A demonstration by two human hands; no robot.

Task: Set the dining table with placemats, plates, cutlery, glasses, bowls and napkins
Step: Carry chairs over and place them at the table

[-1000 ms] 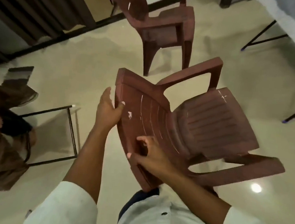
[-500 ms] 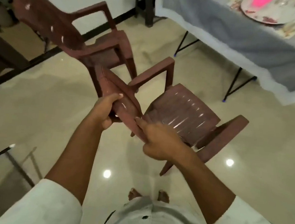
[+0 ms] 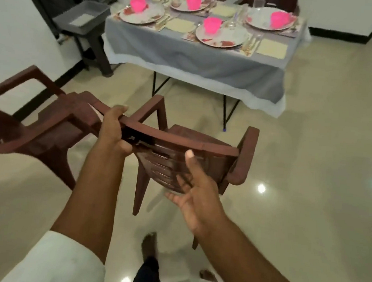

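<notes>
At the centre of the frame the left hand (image 3: 112, 132) grips the top edge of a brown plastic chair (image 3: 186, 149), fingers curled round its backrest. The right hand (image 3: 195, 199) hovers just behind the backrest with fingers spread, holding nothing. A second brown chair (image 3: 37, 127) stands at left. At upper centre the table (image 3: 196, 55) carries plates (image 3: 222, 35), pink bowls (image 3: 212, 25), napkins (image 3: 271, 47) and a glass (image 3: 258, 2).
</notes>
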